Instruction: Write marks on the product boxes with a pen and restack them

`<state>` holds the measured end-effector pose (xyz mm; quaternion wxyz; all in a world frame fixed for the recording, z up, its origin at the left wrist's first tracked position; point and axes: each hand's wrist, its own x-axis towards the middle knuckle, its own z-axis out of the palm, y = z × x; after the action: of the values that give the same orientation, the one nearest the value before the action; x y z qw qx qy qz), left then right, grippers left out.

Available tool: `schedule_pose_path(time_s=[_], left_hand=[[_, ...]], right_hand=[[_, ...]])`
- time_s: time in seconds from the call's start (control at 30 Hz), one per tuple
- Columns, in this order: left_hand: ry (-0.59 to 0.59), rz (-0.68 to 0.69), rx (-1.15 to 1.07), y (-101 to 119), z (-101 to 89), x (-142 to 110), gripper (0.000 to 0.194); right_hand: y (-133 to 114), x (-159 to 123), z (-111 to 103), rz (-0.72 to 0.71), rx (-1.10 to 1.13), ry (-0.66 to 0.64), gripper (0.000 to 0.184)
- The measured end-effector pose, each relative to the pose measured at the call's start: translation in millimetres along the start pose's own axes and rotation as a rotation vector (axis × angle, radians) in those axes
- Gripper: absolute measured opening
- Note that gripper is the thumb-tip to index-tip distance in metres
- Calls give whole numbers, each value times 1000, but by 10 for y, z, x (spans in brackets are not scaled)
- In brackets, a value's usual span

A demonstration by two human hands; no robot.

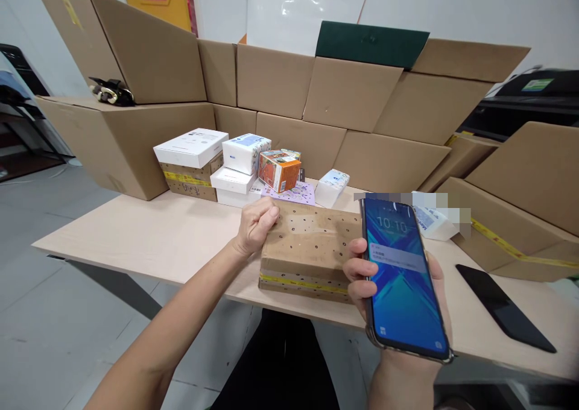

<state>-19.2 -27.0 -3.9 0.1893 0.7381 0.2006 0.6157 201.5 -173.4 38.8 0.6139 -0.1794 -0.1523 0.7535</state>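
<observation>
A smartphone (400, 283) with a lit blue lock screen reading 10:10 is upright in my right hand (362, 271). My fingers wrap its left edge, and the thumb side shows past its right edge. My left hand (257, 223) is closed in a fist against the left rear corner of a brown cardboard box (312, 235). Nothing shows between those fingers. Small dark marks dot this box, and yellow tape runs along its front. The phone overlaps the box's right end and hides it.
On the table (136, 235), a white flat box (192, 148), tissue packs (246, 154) and an orange box (279, 172) stand behind the cardboard box. A dark phone-like slab (504, 307) lies at the right. Stacked cartons (275, 75) wall off the back and sides.
</observation>
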Motion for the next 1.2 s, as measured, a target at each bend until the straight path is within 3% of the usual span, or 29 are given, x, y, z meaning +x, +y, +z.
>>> schedule_pose_path(time_s=[0.23, 0.37, 0.47, 0.53, 0.6, 0.7, 0.83, 0.93, 1.0, 1.1, 1.2], left_hand=[[-2, 0, 16, 1, 3, 4, 44], [1, 5, 5, -19, 7, -6, 42], [5, -2, 15, -16, 4, -9, 44], [8, -7, 18, -7, 3, -7, 45], [11, -9, 14, 0, 2, -5, 44], [18, -10, 8, 1, 1, -3, 44], [26, -26, 23, -10, -1, -9, 45], [24, -29, 27, -23, 4, -15, 45], [19, -21, 27, -26, 8, -11, 44], [33, 8, 70, 0, -3, 18, 43], [58, -81, 277, 86, -64, 42, 47]], right_hand=[[-227, -135, -23, -160, -241, 96, 56], [-480, -293, -140, -449, -594, 325, 62], [-761, -334, -418, -596, -897, 529, 65], [-960, -302, -689, -507, -1149, 697, 68], [-1115, -246, -988, -466, -1574, 795, 68], [-1204, -157, -1399, -476, -2161, 689, 73], [-1166, -67, -1738, -389, -2477, 572, 75], [-1182, -44, -1787, -330, -2525, 520, 68], [-1203, -60, -1707, -324, -2442, 485, 64], [-1120, -120, -1436, -336, -2109, 365, 65], [-812, -162, -1100, -270, -1690, 101, 80]])
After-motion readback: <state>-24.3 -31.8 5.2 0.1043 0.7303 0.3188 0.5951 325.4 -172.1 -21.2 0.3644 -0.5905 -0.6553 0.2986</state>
